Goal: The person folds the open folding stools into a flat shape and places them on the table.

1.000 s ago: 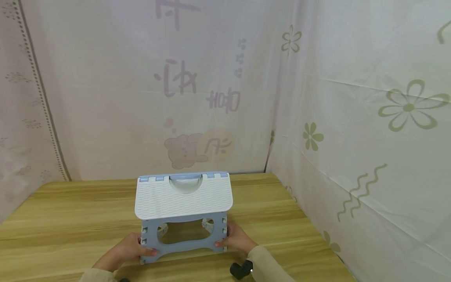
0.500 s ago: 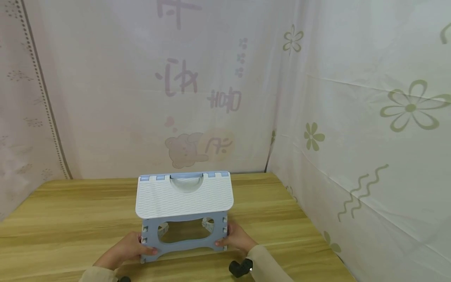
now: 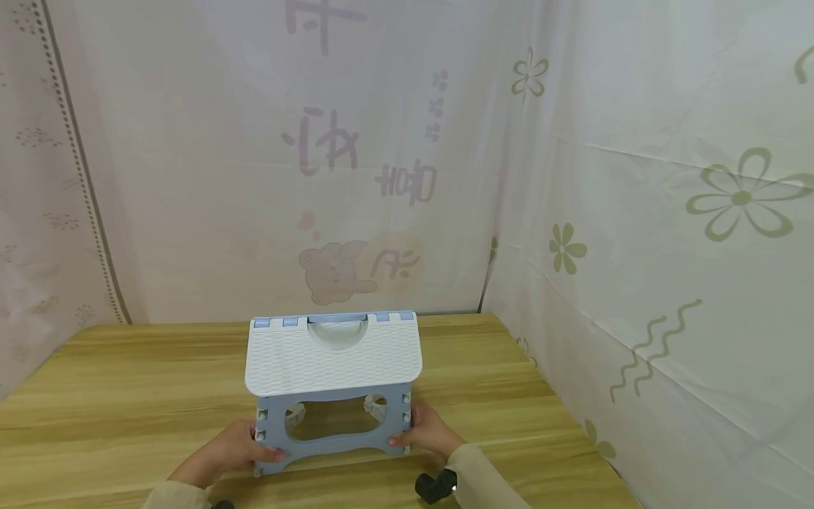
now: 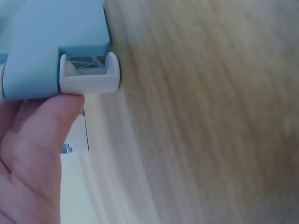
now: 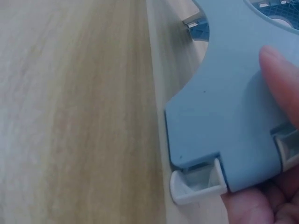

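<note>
Presently, the folding stool (image 3: pixel 333 364) stands at six o'clock in the head view, over the wood-grained surface (image 3: pixel 159 367); whether its feet fully bear on it cannot be confirmed at this angle. The left hand (image 3: pixel 234 445) holds the leg panel (image 3: pixel 333 445) at eight o'clock, the right hand (image 3: pixel 434 428) at four o'clock. The fingers of each pinch the panel's edge, thumb on the front face.

Caution: if the joints are not fully set, inward pressure could collapse the frame. The hinge knuckle (image 5: pixel 198 186) could nip adjacent skin if it turns. Unequal force between the hands could skew the stool, and smooth plastic could slip.

Materials: the seat (image 3: pixel 286 364) is white plastic, weave-textured, round-cornered, with a half-round recess (image 3: pixel 337 338) at twelve o'clock. The leg panel is smooth blue-grey plastic, cut through in a waisted oblong; its knuckles are white, open channels.
</note>
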Motion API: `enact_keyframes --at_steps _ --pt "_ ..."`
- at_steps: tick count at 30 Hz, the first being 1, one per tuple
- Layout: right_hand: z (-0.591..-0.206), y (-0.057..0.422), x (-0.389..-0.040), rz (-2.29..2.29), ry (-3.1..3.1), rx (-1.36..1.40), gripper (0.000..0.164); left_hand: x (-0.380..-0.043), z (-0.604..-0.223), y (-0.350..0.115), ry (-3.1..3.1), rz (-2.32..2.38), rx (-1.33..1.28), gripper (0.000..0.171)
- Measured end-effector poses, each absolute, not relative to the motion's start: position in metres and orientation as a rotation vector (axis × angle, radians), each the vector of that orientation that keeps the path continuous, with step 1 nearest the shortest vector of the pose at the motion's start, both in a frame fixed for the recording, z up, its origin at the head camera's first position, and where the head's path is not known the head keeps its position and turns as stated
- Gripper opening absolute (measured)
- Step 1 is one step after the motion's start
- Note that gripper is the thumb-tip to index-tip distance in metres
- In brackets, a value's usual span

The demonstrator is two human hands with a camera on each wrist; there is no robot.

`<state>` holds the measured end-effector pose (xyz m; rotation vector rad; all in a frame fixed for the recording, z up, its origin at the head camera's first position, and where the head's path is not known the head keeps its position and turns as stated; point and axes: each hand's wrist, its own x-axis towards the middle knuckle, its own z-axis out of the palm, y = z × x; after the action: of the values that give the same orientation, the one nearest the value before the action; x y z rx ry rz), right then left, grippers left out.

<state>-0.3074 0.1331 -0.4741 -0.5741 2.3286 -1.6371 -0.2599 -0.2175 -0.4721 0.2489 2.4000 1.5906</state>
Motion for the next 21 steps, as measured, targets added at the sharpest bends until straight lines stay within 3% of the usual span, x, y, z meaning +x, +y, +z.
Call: enact_keyframes --at_steps 11,21 --pt "-0.4700 0.1322 -0.3062 -1.599 2.358 -0.542 0.060 -0.2605 -0.4690 -0.2182 2.363 1.577 0.261 0.051" --pt "-0.4672 0.1336 -0.3062 -1.583 2.350 -0.557 0.059 -0.2604 -0.4667 -0.2193 2.433 1.525 0.311 0.039"
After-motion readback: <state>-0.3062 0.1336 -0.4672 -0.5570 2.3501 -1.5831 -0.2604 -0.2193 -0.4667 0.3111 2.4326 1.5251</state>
